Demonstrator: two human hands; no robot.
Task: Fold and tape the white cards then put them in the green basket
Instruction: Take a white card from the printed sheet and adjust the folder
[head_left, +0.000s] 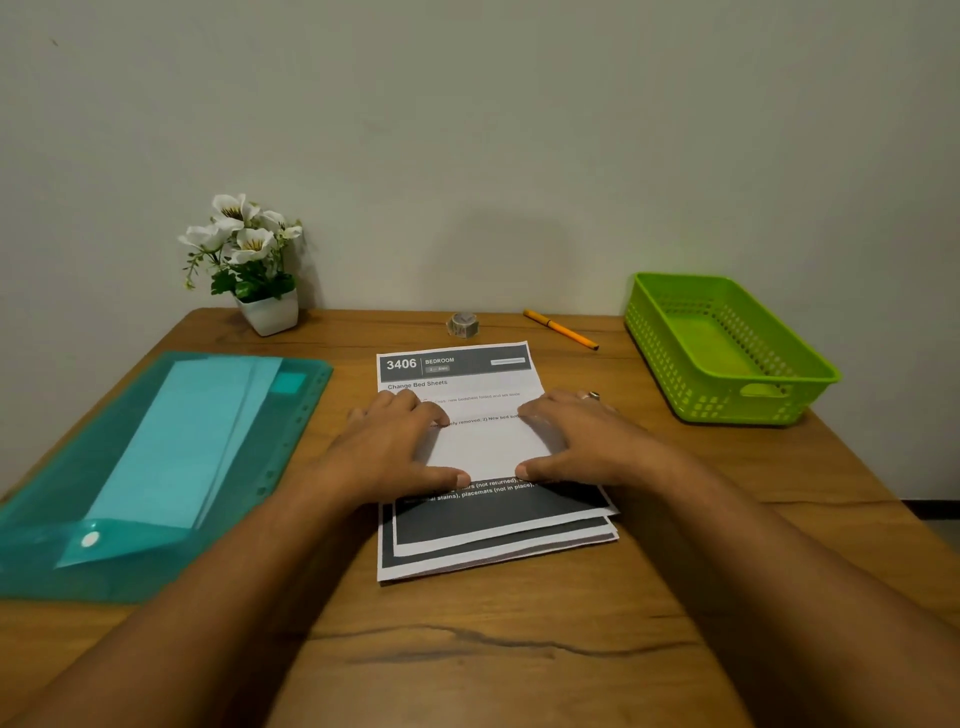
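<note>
White card (483, 447) — "3406 BEDROOM"

A plain pale wall (467, 130) is rising behind a brown wooden desk (493, 654), whose grain is showing dark cracks; soft, dim light is falling evenly.

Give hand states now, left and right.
Left hand: open, fingers flat, pressing down on the folded top white card.
Right hand: open, fingers flat, pressing the same card.

Card (483, 447) half-folded (atop stack (493, 553)); green basket (655, 358) right.
</note>
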